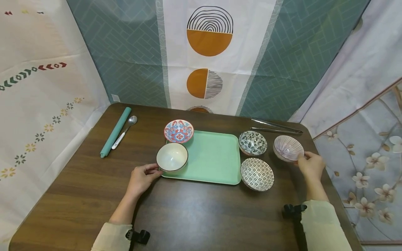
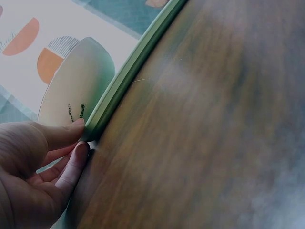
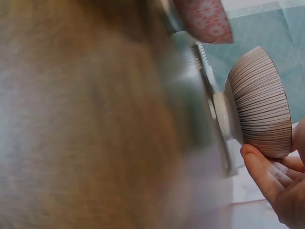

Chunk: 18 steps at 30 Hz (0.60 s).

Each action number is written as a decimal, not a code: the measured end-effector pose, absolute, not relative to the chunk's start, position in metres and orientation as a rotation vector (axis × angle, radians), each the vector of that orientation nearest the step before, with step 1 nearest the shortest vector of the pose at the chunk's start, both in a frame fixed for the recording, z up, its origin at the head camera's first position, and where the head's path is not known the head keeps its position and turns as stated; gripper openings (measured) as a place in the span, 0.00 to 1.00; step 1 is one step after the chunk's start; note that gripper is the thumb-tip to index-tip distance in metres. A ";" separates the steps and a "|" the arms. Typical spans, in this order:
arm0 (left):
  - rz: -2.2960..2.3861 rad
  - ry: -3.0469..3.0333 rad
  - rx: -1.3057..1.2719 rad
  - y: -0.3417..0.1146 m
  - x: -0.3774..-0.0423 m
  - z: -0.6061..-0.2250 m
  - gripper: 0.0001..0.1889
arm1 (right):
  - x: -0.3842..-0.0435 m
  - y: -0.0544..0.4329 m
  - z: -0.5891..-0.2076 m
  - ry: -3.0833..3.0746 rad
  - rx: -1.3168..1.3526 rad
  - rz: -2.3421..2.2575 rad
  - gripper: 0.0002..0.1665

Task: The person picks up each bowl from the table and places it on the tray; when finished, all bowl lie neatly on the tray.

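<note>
My left hand (image 1: 141, 179) pinches the near left corner of a light green tray (image 1: 216, 157), with fingertips on both sides of its rim (image 2: 116, 90) in the left wrist view. Just beyond those fingers, a cream bowl with a dark rim (image 1: 172, 157) stands on that corner. My right hand (image 1: 311, 165) grips the rim and side of a purple-striped bowl (image 1: 288, 148) at the right; its striped outside (image 3: 262, 105) and pale foot show in the right wrist view. Behind the cream bowl, a red and blue patterned bowl (image 1: 178, 131) overlaps the tray's far left corner.
Right of the tray sit a leaf-patterned bowl (image 1: 252, 143) and a brown-dotted bowl (image 1: 257, 174). Metal tongs (image 1: 276, 127) lie at the back right. A rolled teal cloth (image 1: 115, 132) and a spoon (image 1: 124, 132) lie at the left. Curtains border the brown table (image 1: 188, 216).
</note>
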<state>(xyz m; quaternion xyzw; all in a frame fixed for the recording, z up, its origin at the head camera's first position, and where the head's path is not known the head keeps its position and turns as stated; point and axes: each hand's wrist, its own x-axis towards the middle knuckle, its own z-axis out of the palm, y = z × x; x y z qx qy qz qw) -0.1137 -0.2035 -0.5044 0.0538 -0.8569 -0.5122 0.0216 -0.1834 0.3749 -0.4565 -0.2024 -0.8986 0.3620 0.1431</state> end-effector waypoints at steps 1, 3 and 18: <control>-1.590 -2.653 0.168 -0.204 -0.114 -0.504 0.17 | -0.184 0.375 -0.454 -2.589 -0.580 1.058 0.22; -1.591 -2.653 0.169 -0.204 -0.113 -0.504 0.17 | -0.184 0.373 -0.446 -2.584 -0.591 1.099 0.23; -1.583 -2.652 0.174 -0.203 -0.114 -0.505 0.17 | -0.189 0.333 -0.406 -2.559 -0.406 1.121 0.22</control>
